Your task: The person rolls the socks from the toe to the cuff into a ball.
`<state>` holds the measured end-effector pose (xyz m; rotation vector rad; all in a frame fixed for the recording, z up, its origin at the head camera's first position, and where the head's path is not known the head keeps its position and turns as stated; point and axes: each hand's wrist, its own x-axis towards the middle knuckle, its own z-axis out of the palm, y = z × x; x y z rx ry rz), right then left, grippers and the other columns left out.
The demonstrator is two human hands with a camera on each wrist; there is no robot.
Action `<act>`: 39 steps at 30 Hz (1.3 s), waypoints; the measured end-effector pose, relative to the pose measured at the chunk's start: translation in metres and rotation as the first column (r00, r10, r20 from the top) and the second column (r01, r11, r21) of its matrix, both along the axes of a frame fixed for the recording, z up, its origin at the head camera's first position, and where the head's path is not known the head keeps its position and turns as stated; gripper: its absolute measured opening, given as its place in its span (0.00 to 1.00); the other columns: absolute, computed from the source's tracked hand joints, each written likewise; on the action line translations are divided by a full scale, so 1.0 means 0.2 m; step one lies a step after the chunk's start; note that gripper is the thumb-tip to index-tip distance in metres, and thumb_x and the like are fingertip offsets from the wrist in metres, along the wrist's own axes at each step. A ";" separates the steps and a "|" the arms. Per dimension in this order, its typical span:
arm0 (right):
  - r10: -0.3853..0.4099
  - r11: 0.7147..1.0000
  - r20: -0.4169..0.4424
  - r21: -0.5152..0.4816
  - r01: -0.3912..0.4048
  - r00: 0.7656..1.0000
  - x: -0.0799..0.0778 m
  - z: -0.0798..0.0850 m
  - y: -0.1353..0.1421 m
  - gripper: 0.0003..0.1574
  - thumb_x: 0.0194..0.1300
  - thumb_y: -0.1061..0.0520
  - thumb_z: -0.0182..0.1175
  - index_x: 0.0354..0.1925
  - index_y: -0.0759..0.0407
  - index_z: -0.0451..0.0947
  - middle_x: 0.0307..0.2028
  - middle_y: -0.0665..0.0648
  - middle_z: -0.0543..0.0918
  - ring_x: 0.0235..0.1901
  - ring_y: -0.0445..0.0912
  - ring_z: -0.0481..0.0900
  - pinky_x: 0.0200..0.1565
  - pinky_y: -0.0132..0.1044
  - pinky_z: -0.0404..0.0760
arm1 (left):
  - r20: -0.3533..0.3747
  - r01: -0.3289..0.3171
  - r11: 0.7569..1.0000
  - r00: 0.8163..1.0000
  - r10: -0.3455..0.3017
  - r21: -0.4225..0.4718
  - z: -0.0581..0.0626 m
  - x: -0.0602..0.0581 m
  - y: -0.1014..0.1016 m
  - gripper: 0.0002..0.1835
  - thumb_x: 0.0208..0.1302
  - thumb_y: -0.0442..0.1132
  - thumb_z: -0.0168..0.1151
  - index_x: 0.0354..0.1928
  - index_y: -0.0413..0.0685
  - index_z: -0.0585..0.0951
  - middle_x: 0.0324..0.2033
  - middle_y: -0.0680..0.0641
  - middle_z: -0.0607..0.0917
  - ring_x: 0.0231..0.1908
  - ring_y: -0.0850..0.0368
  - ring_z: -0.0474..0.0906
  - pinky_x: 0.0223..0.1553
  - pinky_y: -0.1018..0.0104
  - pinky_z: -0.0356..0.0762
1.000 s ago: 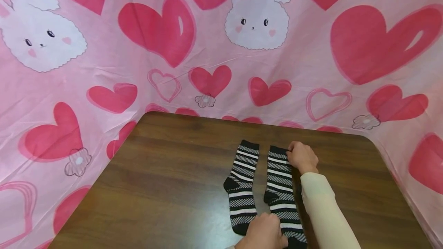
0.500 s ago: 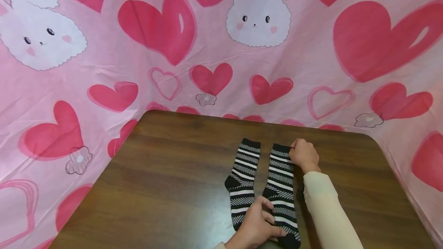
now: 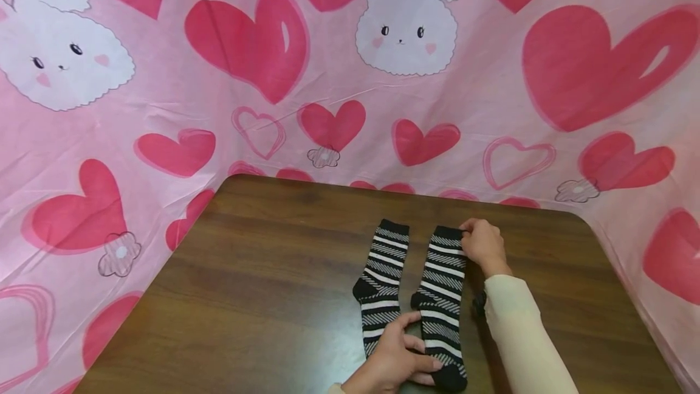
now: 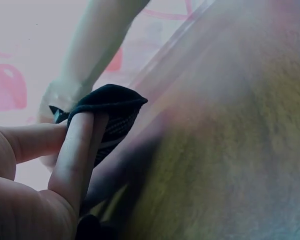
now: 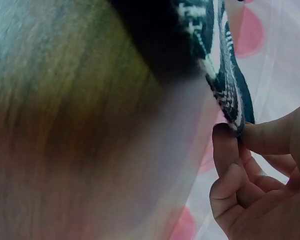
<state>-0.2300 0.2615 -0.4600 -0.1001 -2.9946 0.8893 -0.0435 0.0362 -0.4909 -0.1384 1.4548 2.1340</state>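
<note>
Two black socks with white and grey stripes are in the head view, side by side with cuffs at the far end. The right sock (image 3: 444, 284) is stretched between both hands. My left hand (image 3: 391, 351) pinches it at the black toe (image 4: 107, 97), thumb on one side and fingers on the other. At the far end, my right hand (image 3: 484, 247) pinches the cuff's right corner; the right wrist view shows thumb and fingertip meeting at the sock's edge (image 5: 230, 95). Flat on the table lies the left sock (image 3: 385, 260), its toe hidden behind my left hand.
The brown wooden table (image 3: 262, 272) has rounded far corners. A pink cloth (image 3: 339, 84) with hearts and rabbits hangs around its back and sides. A small dark object (image 3: 479, 303) shows by the right wrist.
The right sock's toe has swung left and slightly away from me, so the sock is straighter. My left hand has turned and spread its fingers along the sock. The left sock stays put.
</note>
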 end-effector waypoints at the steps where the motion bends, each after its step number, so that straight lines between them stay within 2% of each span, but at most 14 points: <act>1: -0.001 1.000 -0.011 -0.003 0.001 1.000 0.01 0.01 0.00 0.16 0.69 0.61 0.54 0.50 0.65 0.81 0.49 0.70 0.82 0.48 0.68 0.76 0.50 0.64 0.73 | -0.003 -0.008 1.000 1.000 0.008 0.008 0.00 0.00 0.00 0.44 0.48 0.10 0.65 0.68 0.39 0.66 0.27 0.44 0.81 0.28 0.50 0.84 0.25 0.55 0.84; 9: -0.008 1.000 -0.121 -0.020 0.005 0.993 0.03 0.07 -0.02 0.15 0.68 0.61 0.53 0.47 0.65 0.83 0.46 0.68 0.84 0.47 0.67 0.77 0.46 0.62 0.73 | -0.016 0.001 1.000 1.000 0.000 0.017 0.02 -0.01 -0.06 0.44 0.47 0.10 0.66 0.68 0.43 0.68 0.28 0.43 0.82 0.29 0.49 0.84 0.25 0.56 0.84; 20: 0.005 0.997 -0.174 -0.081 -0.020 0.985 -0.02 0.11 -0.18 0.14 0.67 0.62 0.54 0.46 0.64 0.84 0.41 0.64 0.85 0.43 0.64 0.78 0.45 0.59 0.74 | -0.058 -0.026 1.000 0.998 0.026 -0.006 0.03 0.01 -0.19 0.45 0.48 0.12 0.68 0.68 0.45 0.67 0.30 0.40 0.84 0.25 0.51 0.84 0.24 0.57 0.84; 27: 0.046 0.989 -0.167 -0.128 -0.068 0.985 -0.06 0.08 -0.37 0.14 0.67 0.62 0.55 0.45 0.63 0.85 0.40 0.62 0.86 0.41 0.61 0.78 0.45 0.57 0.74 | -0.127 -0.048 0.995 0.991 0.036 -0.087 0.05 0.04 -0.36 0.46 0.49 0.17 0.71 0.70 0.47 0.66 0.28 0.42 0.83 0.23 0.52 0.83 0.23 0.57 0.83; 32: 0.080 0.982 -0.165 -0.154 -0.106 0.983 -0.11 0.07 -0.50 0.14 0.68 0.61 0.55 0.45 0.62 0.85 0.41 0.62 0.86 0.44 0.61 0.78 0.48 0.57 0.74 | -0.151 -0.088 0.992 0.986 0.074 -0.087 0.06 0.05 -0.47 0.46 0.49 0.17 0.71 0.71 0.45 0.65 0.29 0.41 0.84 0.25 0.51 0.84 0.24 0.57 0.83; 35: 0.089 0.981 -0.158 -0.158 -0.114 0.984 -0.12 0.06 -0.54 0.14 0.68 0.61 0.55 0.45 0.62 0.85 0.42 0.62 0.86 0.44 0.61 0.78 0.48 0.57 0.74 | -0.175 -0.114 0.990 0.980 0.098 -0.084 0.06 0.05 -0.51 0.47 0.48 0.15 0.69 0.72 0.45 0.65 0.28 0.40 0.83 0.25 0.50 0.84 0.23 0.57 0.83; 39: 0.082 0.980 -0.146 -0.168 -0.107 0.986 -0.12 0.05 -0.55 0.13 0.68 0.62 0.55 0.45 0.63 0.85 0.42 0.63 0.85 0.42 0.60 0.77 0.47 0.57 0.75 | -0.170 -0.128 0.988 0.979 0.111 -0.089 0.08 0.04 -0.53 0.47 0.48 0.14 0.69 0.71 0.46 0.68 0.27 0.41 0.83 0.24 0.49 0.84 0.22 0.58 0.83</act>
